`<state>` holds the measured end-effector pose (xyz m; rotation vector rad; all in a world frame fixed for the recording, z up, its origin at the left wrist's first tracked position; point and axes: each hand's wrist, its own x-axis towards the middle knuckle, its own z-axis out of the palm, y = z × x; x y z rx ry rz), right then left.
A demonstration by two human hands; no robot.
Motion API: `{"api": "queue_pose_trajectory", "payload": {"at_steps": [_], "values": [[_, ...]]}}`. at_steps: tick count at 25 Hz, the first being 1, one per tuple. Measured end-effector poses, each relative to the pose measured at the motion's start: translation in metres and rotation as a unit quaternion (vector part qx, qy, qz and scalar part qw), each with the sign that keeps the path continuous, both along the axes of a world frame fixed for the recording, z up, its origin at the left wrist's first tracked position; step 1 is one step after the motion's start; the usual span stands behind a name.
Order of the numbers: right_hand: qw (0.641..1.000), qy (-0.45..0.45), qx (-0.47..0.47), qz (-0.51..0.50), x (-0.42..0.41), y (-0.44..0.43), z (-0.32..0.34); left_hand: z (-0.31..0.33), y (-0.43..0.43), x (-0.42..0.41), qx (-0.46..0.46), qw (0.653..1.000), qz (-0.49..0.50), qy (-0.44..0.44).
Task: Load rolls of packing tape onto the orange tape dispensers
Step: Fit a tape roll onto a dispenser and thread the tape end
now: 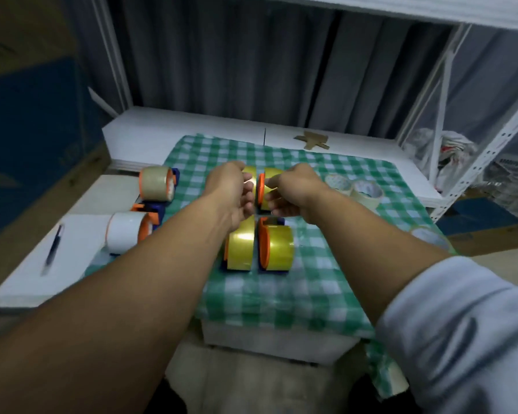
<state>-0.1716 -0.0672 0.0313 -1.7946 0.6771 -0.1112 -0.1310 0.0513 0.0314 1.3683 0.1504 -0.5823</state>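
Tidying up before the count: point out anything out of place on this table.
The beige-roll dispenser and white-roll dispenser sit at the checked cloth's left edge, apart from the yellow dispensers in the middle. A cardboard scrap lies on the white board behind. Stray, not visibly damaged.

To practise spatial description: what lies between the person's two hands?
In the head view, an orange dispenser disc and yellow tape lie between the left hand and right hand.

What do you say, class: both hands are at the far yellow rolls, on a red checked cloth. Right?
Not quite: the cloth is green checked, not red, as the head view shows. The left hand and right hand are at the far yellow rolls.
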Motion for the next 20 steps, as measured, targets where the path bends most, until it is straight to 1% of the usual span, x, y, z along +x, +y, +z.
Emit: {"api": "queue_pose_trajectory", "payload": {"at_steps": [2, 5, 7, 8, 9, 10, 11, 12, 14, 16, 18, 20], "values": [[1.0, 0.004, 0.006, 0.014, 0.017, 0.021, -0.004, -0.003, 0.02, 0.013, 0.022, 0.999, 0.03, -0.016], [0.999, 0.004, 0.024, 0.031, 0.037, 0.05, -0.013, -0.016, 0.054, 0.043, 0.069, 0.991, 0.103, -0.056], [0.999, 0.007, 0.036, 0.04, 0.047, 0.065, -0.019, -0.024, 0.075, 0.064, 0.131, 0.977, 0.138, -0.093], [0.998, 0.008, 0.038, 0.043, 0.051, 0.07, -0.022, -0.028, 0.083, 0.073, 0.19, 0.966, 0.14, -0.108], [0.998, 0.009, 0.038, 0.046, 0.054, 0.074, -0.023, -0.032, 0.09, 0.082, 0.27, 0.944, 0.144, -0.119], [0.998, 0.01, 0.037, 0.05, 0.056, 0.076, -0.023, -0.038, 0.097, 0.088, 0.358, 0.916, 0.13, -0.129], [0.998, 0.009, 0.037, 0.054, 0.057, 0.077, -0.023, -0.04, 0.103, 0.088, 0.425, 0.888, 0.11, -0.139], [0.998, 0.007, 0.037, 0.058, 0.058, 0.078, -0.021, -0.041, 0.107, 0.088, 0.464, 0.869, 0.092, -0.143], [0.997, 0.007, 0.036, 0.064, 0.061, 0.081, -0.02, -0.045, 0.117, 0.087, 0.507, 0.848, 0.05, -0.143], [0.997, 0.011, 0.032, 0.073, 0.066, 0.085, -0.023, -0.053, 0.123, 0.087, 0.528, 0.839, 0.018, -0.132], [0.996, 0.017, 0.031, 0.085, 0.071, 0.092, -0.026, -0.058, 0.127, 0.087, 0.513, 0.85, 0.018, -0.122], [0.994, 0.022, 0.036, 0.099, 0.075, 0.102, -0.028, -0.06, 0.13, 0.087, 0.492, 0.859, 0.032, -0.138]]}}
